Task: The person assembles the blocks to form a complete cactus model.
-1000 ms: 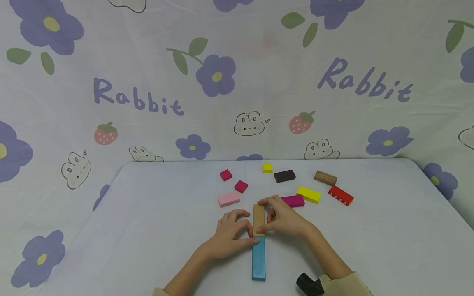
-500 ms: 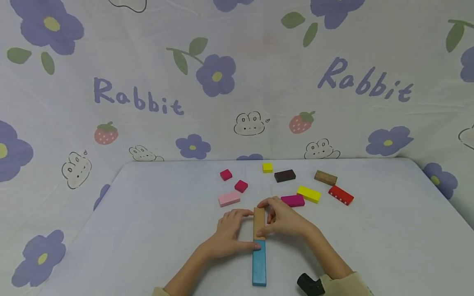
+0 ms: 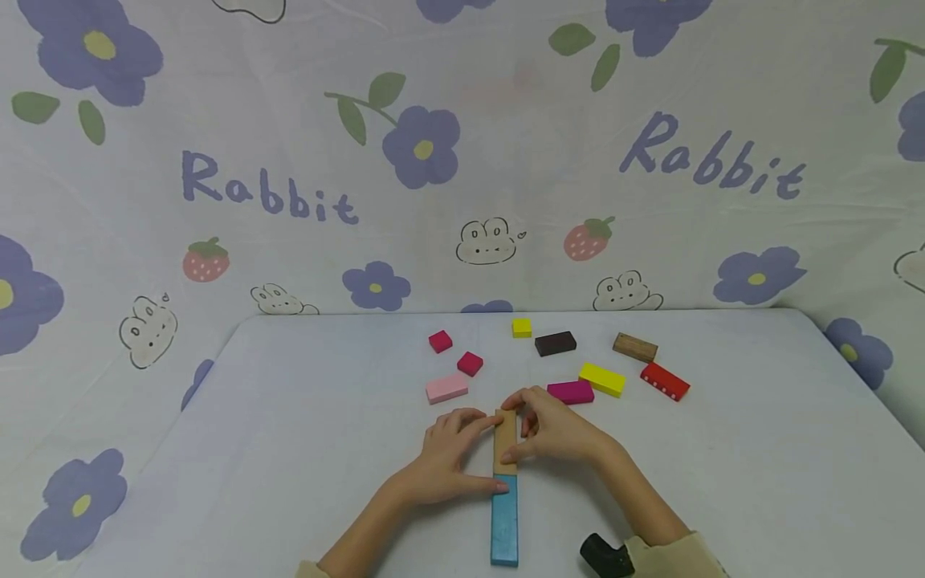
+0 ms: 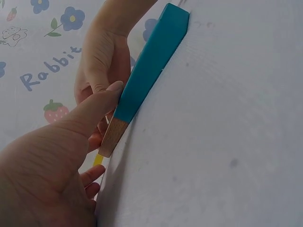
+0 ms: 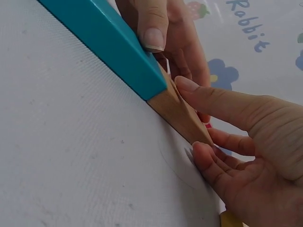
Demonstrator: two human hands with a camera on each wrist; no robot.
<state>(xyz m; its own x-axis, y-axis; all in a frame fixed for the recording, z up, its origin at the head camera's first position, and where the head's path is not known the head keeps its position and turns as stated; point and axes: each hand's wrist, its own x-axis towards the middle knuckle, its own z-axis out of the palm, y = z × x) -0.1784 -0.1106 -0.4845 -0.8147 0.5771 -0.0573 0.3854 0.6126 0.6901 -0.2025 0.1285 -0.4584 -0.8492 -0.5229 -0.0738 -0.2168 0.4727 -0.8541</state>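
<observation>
In the head view a blue block point(image 3: 504, 522) and a tan wooden block point(image 3: 505, 441) lie end to end in one line on the white table. My right hand point(image 3: 556, 427) pinches the wooden block, its thumb on the near part and its index finger at the far end. The thumb of my left hand point(image 3: 444, 461) lies straight across the top of the blue block close to the joint. Its index finger reaches out to the wooden block's far left corner. The left wrist view shows that thumb against the blue block point(image 4: 151, 61).
Beyond the hands lie a pink block point(image 3: 446, 389), two small red blocks point(image 3: 470, 364), a yellow cube point(image 3: 522, 327), a dark brown block point(image 3: 556, 343), a magenta block point(image 3: 571, 392), a yellow block point(image 3: 602, 380), a brown wooden block point(image 3: 635, 347) and a dotted red block point(image 3: 665, 381).
Both blocks have slid together toward the near table edge. My left index finger has straightened out to the wooden block's far end; the right hand has moved slightly nearer, keeping its pinch.
</observation>
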